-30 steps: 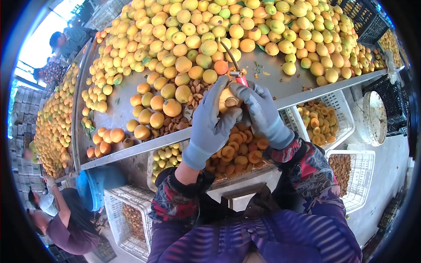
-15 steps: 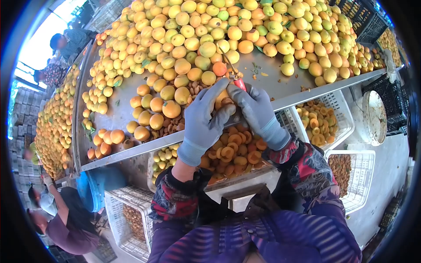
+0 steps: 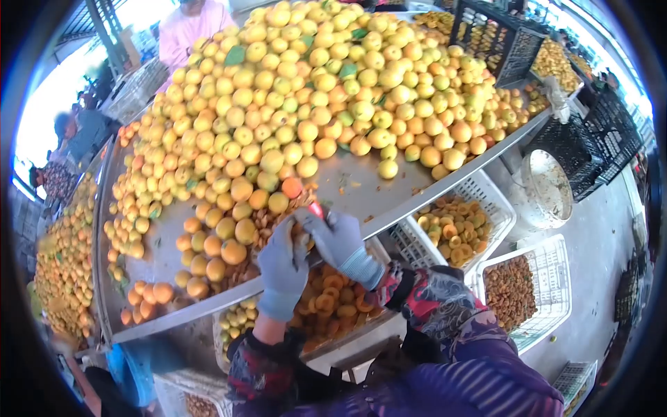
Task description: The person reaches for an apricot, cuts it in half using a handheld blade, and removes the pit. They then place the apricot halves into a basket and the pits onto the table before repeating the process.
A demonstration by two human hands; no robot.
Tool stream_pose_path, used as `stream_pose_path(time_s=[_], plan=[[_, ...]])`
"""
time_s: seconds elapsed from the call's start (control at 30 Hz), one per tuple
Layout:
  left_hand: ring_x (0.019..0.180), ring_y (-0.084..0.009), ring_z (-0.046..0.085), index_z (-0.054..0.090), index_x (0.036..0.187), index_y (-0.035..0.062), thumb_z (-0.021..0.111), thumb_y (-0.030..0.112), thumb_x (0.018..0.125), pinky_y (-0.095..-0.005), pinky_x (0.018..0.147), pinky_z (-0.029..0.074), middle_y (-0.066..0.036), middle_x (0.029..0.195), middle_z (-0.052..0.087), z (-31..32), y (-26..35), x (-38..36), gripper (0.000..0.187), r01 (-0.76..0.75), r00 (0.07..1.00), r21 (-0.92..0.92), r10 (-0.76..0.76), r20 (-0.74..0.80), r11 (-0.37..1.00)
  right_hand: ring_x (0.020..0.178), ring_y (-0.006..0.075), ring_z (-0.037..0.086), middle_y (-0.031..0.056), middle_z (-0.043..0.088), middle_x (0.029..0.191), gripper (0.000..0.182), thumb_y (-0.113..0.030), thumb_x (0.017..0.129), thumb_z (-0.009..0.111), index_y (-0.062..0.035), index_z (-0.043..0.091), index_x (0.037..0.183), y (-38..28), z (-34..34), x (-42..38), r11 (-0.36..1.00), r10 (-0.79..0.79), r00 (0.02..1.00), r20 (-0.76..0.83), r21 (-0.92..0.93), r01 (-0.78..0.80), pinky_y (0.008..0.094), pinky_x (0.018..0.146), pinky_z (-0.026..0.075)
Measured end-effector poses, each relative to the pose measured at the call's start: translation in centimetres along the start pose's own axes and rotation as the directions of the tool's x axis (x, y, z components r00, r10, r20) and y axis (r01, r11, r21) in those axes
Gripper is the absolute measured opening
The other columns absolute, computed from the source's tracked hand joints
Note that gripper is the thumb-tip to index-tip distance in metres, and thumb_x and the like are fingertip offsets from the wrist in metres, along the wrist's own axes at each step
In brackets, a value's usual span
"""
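Observation:
My left hand (image 3: pixel 283 263), in a grey glove, is closed with its fingers curled against the right hand; whatever lies between them is hidden. My right hand (image 3: pixel 338 238), also gloved, grips a tool with a red handle (image 3: pixel 316 209), which points up toward the fruit. Both hands are above the front edge of the metal table (image 3: pixel 354 191). Whole apricots (image 3: pixel 243 187) are heaped across it, with brown pits (image 3: pixel 266 224) close beyond my left hand. Below my hands, halved apricots (image 3: pixel 333 300) fill a crate.
To the right stand a white crate (image 3: pixel 499 201) of apricot halves, a white crate (image 3: pixel 566 295) of pits and a dirty white bucket (image 3: pixel 549 198). Black crates (image 3: pixel 590 149) lie beyond. A person in pink (image 3: pixel 191 35) is across the table. A blue bin (image 3: pixel 130 372) sits lower left.
The view has turned, so the table and my hands appear farther left and lower. The apricot seen between my hands is now out of sight. The red-handled tool stays in my right hand.

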State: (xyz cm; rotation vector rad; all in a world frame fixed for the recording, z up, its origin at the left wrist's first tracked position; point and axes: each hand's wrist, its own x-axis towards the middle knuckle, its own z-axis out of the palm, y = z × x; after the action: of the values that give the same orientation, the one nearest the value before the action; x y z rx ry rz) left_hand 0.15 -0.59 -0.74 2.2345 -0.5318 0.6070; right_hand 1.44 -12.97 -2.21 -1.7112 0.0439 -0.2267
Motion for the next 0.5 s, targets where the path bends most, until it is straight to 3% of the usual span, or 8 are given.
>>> stream_pose_path(time_s=[0.07, 0.17, 0.27, 0.33, 0.4, 0.43, 0.47, 0.5], plan=[[0.082, -0.0376, 0.063, 0.053, 0.115, -0.0004, 0.055, 0.014, 0.088, -0.0423, 0.069, 0.051, -0.021, 0.097, 0.063, 0.2, -0.3, -0.5, 0.031, 0.082, 0.996, 0.030, -0.083, 0.021, 0.996, 0.067, 0.0400, 0.060, 0.0219, 0.057, 0.065, 0.050, -0.049, 0.086, 0.058, 0.0007, 0.059, 0.081, -0.8, -0.5, -0.2, 0.988, 0.021, 1.000, -0.011, -0.152, -0.022, 0.0422, 0.058, 0.045], [0.076, -0.0375, 0.062, 0.053, 0.112, 0.0006, 0.054, 0.013, 0.089, -0.0420, 0.064, 0.050, -0.020, 0.086, 0.063, 0.6, -0.4, -0.6, 0.026, -0.034, 0.998, 0.171, 0.043, -0.048, 0.985, 0.059, 0.0295, 0.058, 0.0171, 0.056, 0.061, 0.044, -0.042, 0.088, 0.059, 0.0007, 0.059, 0.080, 0.9, 0.5, 0.2, 0.997, -0.063, 0.998, 0.010, 0.042, 0.062, 0.0372, 0.055, 0.044], [0.065, -0.0353, 0.060, 0.056, 0.102, 0.0014, 0.053, 0.014, 0.091, -0.0390, 0.059, 0.048, -0.018, 0.073, 0.061, 0.6, -0.6, -0.1, 0.017, 0.107, 0.990, 0.074, -0.099, -0.096, 0.992, 0.055, 0.0174, 0.055, 0.0112, 0.054, 0.059, 0.038, -0.037, 0.088, 0.061, 0.0007, 0.061, 0.082, 0.4, 0.2, 0.0, 0.988, -0.101, 0.994, 0.044, 0.120, 0.095, 0.0325, 0.053, 0.043], [0.055, -0.0297, 0.055, 0.058, 0.093, 0.0024, 0.053, 0.016, 0.093, -0.0351, 0.053, 0.045, -0.017, 0.064, 0.055, 0.6, -0.7, 0.3, 0.015, 0.243, 0.952, -0.168, -0.268, -0.144, 0.955, 0.055, 0.0111, 0.053, 0.0073, 0.054, 0.058, 0.035, -0.034, 0.088, 0.062, 0.0009, 0.061, 0.084, 0.5, -0.3, 0.3, 0.991, -0.081, 0.994, 0.079, 0.113, 0.072, 0.0298, 0.052, 0.042], [0.051, -0.0219, 0.052, 0.059, 0.089, 0.0022, 0.053, 0.016, 0.093, -0.0309, 0.052, 0.044, -0.010, 0.062, 0.054, 0.4, -1.7, 0.4, 0.015, 0.325, 0.922, -0.300, -0.371, -0.109, 0.897, 0.055, 0.0049, 0.051, 0.0007, 0.054, 0.059, 0.034, -0.034, 0.088, 0.063, -0.0006, 0.063, 0.090, -1.1, -0.7, 0.4, 0.966, 0.006, 0.969, 0.247, 0.248, -0.069, 0.0249, 0.048, 0.041], [0.052, -0.0192, 0.052, 0.059, 0.091, 0.0020, 0.053, 0.015, 0.093, -0.0297, 0.052, 0.044, -0.007, 0.061, 0.054, -0.1, -1.8, 0.7, 0.015, 0.424, 0.878, -0.473, -0.479, 0.005, 0.772, 0.051, 0.0037, 0.051, -0.0028, 0.057, 0.063, 0.029, -0.031, 0.088, 0.063, -0.0027, 0.064, 0.093, -3.4, -2.4, -0.2, 0.891, 0.235, 0.866, 0.442, 0.257, -0.373, 0.0206, 0.044, 0.039], [0.053, -0.0165, 0.053, 0.059, 0.093, 0.0017, 0.053, 0.015, 0.093, -0.0285, 0.053, 0.045, -0.004, 0.061, 0.055, -0.8, -2.0, 0.9, 0.014, 0.511, 0.820, -0.611, -0.555, 0.136, 0.604, 0.051, 0.0037, 0.051, -0.0028, 0.057, 0.063, 0.029, -0.031, 0.088, 0.063, -0.0027, 0.064, 0.093, -5.1, -3.3, -0.4, 0.889, 0.239, 0.862, 0.446, 0.257, -0.380, 0.0206, 0.044, 0.039], [0.063, -0.0139, 0.055, 0.060, 0.100, 0.0023, 0.054, 0.014, 0.093, -0.0262, 0.060, 0.047, -0.001, 0.070, 0.058, -1.7, -2.5, 1.0, 0.015, 0.582, 0.795, -0.599, -0.540, 0.277, 0.551, 0.049, 0.0041, 0.051, -0.0019, 0.057, 0.064, 0.028, -0.031, 0.088, 0.063, -0.0033, 0.065, 0.094, -6.1, -4.1, -0.3, 0.927, 0.281, 0.776, 0.565, 0.049, -0.372, 0.0201, 0.043, 0.039]])
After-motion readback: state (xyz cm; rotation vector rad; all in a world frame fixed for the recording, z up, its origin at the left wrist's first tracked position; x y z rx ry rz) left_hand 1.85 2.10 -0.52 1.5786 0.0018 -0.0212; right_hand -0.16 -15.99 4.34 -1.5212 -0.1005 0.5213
